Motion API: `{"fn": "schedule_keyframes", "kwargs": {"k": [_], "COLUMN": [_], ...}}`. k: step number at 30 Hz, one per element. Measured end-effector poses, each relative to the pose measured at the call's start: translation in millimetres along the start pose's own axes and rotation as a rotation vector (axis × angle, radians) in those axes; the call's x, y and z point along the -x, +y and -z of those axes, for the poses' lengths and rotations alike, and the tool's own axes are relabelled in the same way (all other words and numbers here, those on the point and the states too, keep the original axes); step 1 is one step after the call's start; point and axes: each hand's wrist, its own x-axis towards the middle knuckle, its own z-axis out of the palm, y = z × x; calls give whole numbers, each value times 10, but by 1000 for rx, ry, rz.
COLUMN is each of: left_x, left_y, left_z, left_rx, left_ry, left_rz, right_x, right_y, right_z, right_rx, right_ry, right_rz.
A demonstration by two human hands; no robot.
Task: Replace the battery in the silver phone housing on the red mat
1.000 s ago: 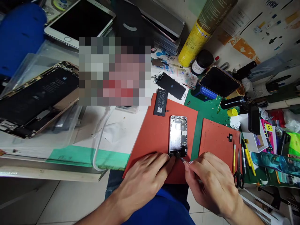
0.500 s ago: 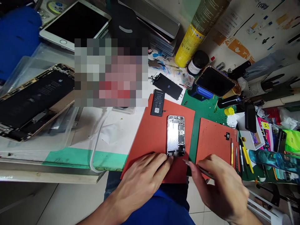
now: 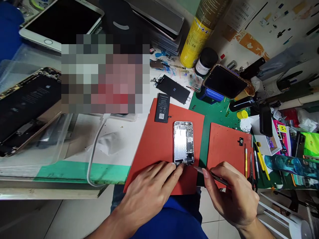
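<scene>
An opened phone housing, with bare silver metal and a circuit board inside, lies on a red-orange mat. My left hand keeps thumb and fingertips together against its lower edge, holding it there. In my right hand is a slim grey metal tool with a ribbed grip, closed between thumb and fingers. Its thin tip reaches the phone's lower right corner; whether it touches cannot be made out. A black phone battery lies at the mat's upper left, with a detached screen behind it.
A second red-orange mat bears a small black part. Yellow-handled tools and a blue bottle lie at the right. A larger opened phone, a white cable and a yellow spray can stand or lie around.
My right hand has brought the tool's tip left and up to the phone's lower right corner. My left hand stays at the lower edge. The whole view has shifted slightly.
</scene>
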Motion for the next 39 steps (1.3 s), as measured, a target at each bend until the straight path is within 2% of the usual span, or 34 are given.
{"fn": "schedule_keyframes", "kwargs": {"k": [6,11,19,24,28,33,39], "left_x": [15,8,-11,-12,-11,-18,-39], "left_y": [5,10,6,15,12,7,13], "left_z": [-8,-4,-27,-20,-13,-2,14], "left_rx": [0,4,7,-2,-5,-15,11], "left_ry": [-3,-8,12,2,15,10,10], "left_rz": [4,4,5,-1,-2,-7,-4], "right_x": [15,37,4,-72,-83,-53,-38], "right_y": [18,24,30,24,3,-24,-19], "right_z": [-25,-3,55,6,-11,-22,-46], "right_rx": [-15,4,-150,-13,-15,38,45], "right_ry": [-3,-53,-178,-76,-99,-37,-40], "right_rz": [-3,19,151,210,198,192,154]}}
